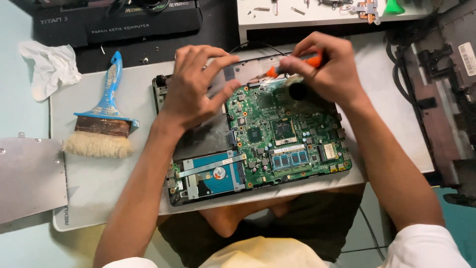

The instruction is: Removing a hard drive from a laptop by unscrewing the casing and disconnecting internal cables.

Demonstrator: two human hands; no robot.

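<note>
Head view, opened laptop base [198,144] with green motherboard [282,134], long axis 9-to-3 o'clock, left hand [196,89] splayed on it, right hand [322,64] at 12 o'clock gripping orange screwdriver [290,65], tip toward 9 o'clock.

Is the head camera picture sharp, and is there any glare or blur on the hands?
Head view: light is even and soft, the green laptop circuit board is sharp; the right hand with the orange-handled screwdriver is slightly motion-blurred; the left hand is clearer; mild glare on the grey metal plate.
</note>
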